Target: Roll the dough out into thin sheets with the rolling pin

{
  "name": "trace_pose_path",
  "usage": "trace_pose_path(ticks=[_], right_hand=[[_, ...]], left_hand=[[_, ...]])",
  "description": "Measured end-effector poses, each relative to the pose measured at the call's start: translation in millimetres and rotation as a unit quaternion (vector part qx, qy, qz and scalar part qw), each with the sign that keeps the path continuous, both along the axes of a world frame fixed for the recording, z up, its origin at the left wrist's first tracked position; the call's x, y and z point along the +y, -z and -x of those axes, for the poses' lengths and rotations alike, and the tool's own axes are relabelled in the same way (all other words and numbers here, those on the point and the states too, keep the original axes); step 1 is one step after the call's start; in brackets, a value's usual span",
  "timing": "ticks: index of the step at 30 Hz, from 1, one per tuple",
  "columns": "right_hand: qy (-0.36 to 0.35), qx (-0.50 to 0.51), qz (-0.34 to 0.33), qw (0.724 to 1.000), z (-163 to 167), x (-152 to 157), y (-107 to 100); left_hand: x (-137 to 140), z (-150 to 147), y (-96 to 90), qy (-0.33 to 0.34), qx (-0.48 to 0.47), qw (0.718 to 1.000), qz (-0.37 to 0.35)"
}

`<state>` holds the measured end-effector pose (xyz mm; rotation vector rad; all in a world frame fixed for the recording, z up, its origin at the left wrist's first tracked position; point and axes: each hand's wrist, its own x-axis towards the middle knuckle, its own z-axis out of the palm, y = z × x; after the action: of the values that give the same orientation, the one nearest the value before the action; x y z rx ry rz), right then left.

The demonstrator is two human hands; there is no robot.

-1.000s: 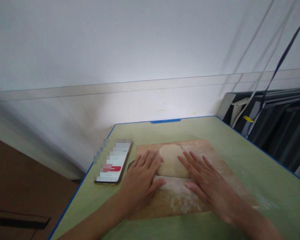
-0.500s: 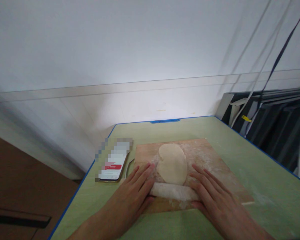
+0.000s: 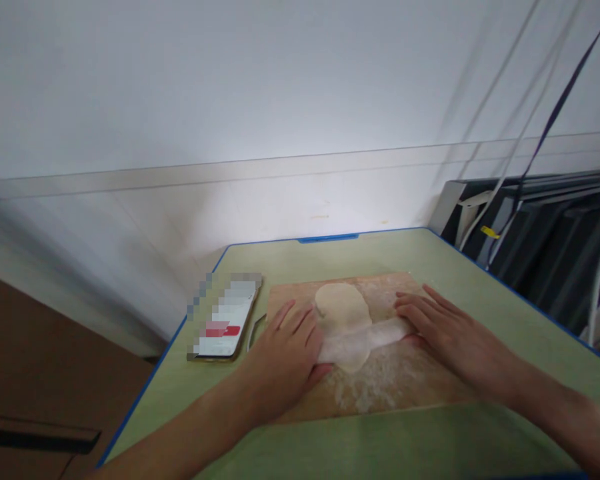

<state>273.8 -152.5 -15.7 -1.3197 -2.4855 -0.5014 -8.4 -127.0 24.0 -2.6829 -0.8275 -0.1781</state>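
A flat round of pale dough (image 3: 341, 305) lies on a floured wooden board (image 3: 410, 393). Across its nearer half rests a whitish, flour-dusted rolling pin (image 3: 370, 339), slanting up to the right. My left hand (image 3: 293, 343) is closed over the pin's left end, thumb on the near side. At the other end my right hand (image 3: 437, 323) bends its fingers over the pin. Both tips of the pin are hidden under the hands. A strip of dough shows on the near side of the pin.
A phone (image 3: 225, 327) with a lit, partly blurred screen lies left of the board, beside a thin curved metal piece (image 3: 255, 328). The green table (image 3: 180, 407) has a blue edge and stands against a white wall. Dark panels (image 3: 545, 233) and hanging cables are at the right.
Both hands have pushed the rolling pin away from me, from the dough's near edge onto it. The pin now slants, its right end farther forward.
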Motion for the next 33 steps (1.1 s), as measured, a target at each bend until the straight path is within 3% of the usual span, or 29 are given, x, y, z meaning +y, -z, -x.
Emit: trace_pose_path(ticks=[4,9,16,22,27,33], right_hand=[[0.003,0.059,0.070,0.996,-10,13,-6],[0.023,0.111,0.146,0.983,8,29,-23],[0.116,0.078,0.255,0.957,28,84,-37],[0.119,0.044,0.253,0.959,29,99,-29],[0.120,0.028,0.236,0.964,25,78,-21],[0.122,0.036,0.170,0.977,22,54,-13]], left_hand=[[14,-9,5.3,-0.013,0.001,0.999,0.041],[21,-7,8.5,-0.014,-0.045,0.994,0.104],[35,-5,5.0,-0.039,-0.108,0.971,0.209],[25,-8,7.8,-0.092,-0.090,0.959,0.252],[11,-13,0.8,-0.088,-0.053,0.968,0.230],[-3,-19,-2.8,-0.082,-0.025,0.977,0.196]])
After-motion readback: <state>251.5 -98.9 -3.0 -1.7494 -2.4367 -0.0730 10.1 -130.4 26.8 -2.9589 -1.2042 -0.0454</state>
